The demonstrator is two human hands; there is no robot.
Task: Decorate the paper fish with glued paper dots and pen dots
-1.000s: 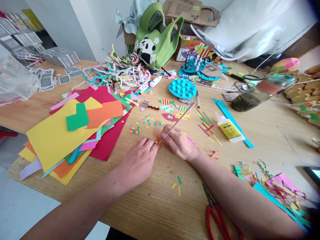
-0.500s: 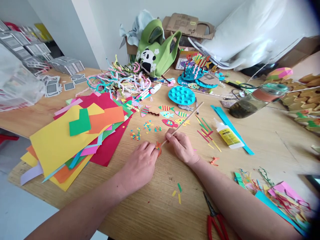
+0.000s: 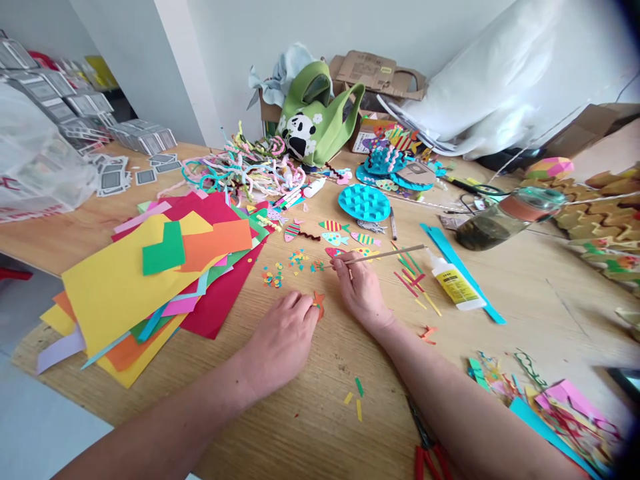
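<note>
My left hand point(image 3: 287, 333) rests on the table with its fingertips closed on a small orange paper fish point(image 3: 319, 305). To its right, my right hand point(image 3: 361, 287) pinches a thin wooden stick point(image 3: 390, 254), whose left tip is by the small paper bits point(image 3: 316, 267). More coloured paper dots point(image 3: 273, 275) lie left of that tip. Just beyond my right hand are decorated paper fish point(image 3: 334, 238), partly hidden by its fingers. Narrow paper strips point(image 3: 411, 280) and a glue bottle point(image 3: 456, 283) are to the right.
Coloured paper sheets point(image 3: 110, 280) are stacked at the left. Red-handled scissors point(image 3: 425, 443) lie at the front, paper scraps point(image 3: 565, 407) at the right. A glass jar point(image 3: 505, 220), a blue oval point(image 3: 364, 202), pipe cleaners point(image 3: 245, 167) and a green panda bag point(image 3: 320, 120) are farther back.
My right hand has turned the stick flatter and moved its left tip away from the orange fish to the paper bits. My left hand still holds the fish. The view has shifted slightly.
</note>
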